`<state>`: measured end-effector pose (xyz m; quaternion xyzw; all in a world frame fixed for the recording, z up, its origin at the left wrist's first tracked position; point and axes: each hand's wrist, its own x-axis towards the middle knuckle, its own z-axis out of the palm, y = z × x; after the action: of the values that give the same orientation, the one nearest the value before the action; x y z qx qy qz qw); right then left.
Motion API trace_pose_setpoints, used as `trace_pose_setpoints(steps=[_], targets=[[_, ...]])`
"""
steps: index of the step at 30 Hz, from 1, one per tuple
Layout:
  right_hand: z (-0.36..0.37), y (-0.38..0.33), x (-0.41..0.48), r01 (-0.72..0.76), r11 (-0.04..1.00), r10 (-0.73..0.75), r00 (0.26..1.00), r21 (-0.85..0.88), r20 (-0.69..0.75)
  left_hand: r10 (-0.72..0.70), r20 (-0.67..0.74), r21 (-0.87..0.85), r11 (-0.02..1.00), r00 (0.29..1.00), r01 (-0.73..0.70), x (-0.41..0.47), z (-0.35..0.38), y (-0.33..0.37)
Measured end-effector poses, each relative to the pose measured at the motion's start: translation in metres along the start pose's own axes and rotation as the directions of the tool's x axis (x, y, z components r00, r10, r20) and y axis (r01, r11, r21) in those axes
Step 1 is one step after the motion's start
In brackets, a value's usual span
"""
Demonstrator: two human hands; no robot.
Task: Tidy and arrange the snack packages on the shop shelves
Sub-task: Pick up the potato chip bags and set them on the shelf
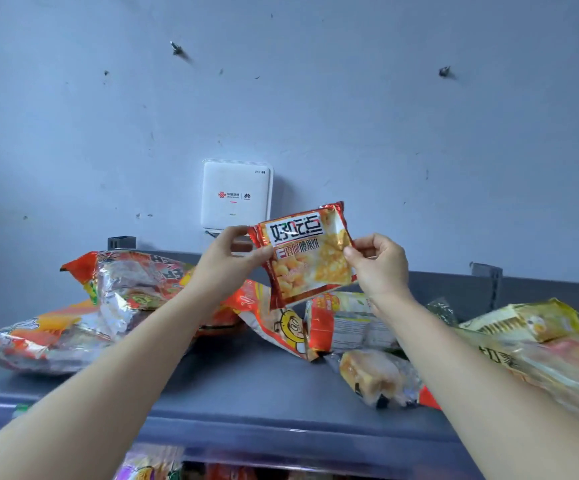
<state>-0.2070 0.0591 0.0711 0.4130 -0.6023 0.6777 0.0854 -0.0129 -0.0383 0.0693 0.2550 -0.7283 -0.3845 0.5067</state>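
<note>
Our forearms (90,393) stretch over a shelf (246,382) littered with snack bags (125,289), left hand (227,259) and right hand (381,266) both with grip pinched on a red packet (307,254).

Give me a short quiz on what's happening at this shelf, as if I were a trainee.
1. True or false: the red and yellow snack packet lies flat on the grey shelf.
2. What holds the packet? A) the left hand and the right hand, each pinching one edge; B) the left hand alone; C) nothing.
3. Fill the gap: the big silver and orange bag lies at the shelf's ___ end.

Key: 1 false, it is held up above the shelf; 2 A; 3 left.
</note>
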Motion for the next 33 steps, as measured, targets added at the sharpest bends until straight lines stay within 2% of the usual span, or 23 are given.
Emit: trace_pose_setpoints(steps=[10,15,22,33], targets=[[-0.158,0.028,-0.011,-0.087,0.987,0.067,0.987,-0.132,-0.148,0.027,0.088,0.023,0.999,0.996,-0.029,-0.057,0.149,0.044],[-0.255,0.043,-0.020,-0.117,0.976,0.078,0.976,-0.185,-0.204,0.036,0.146,-0.036,0.999,0.989,-0.031,-0.098,0.231,0.077],[-0.386,0.066,-0.040,-0.196,0.967,0.148,0.953,-0.164,-0.265,0.035,0.266,-0.137,0.991,0.963,0.002,-0.155,0.345,0.112],[-0.544,0.092,-0.068,-0.339,0.913,0.242,0.898,-0.226,-0.367,0.053,0.407,-0.232,0.971,0.912,0.048,-0.228,0.484,0.156]])
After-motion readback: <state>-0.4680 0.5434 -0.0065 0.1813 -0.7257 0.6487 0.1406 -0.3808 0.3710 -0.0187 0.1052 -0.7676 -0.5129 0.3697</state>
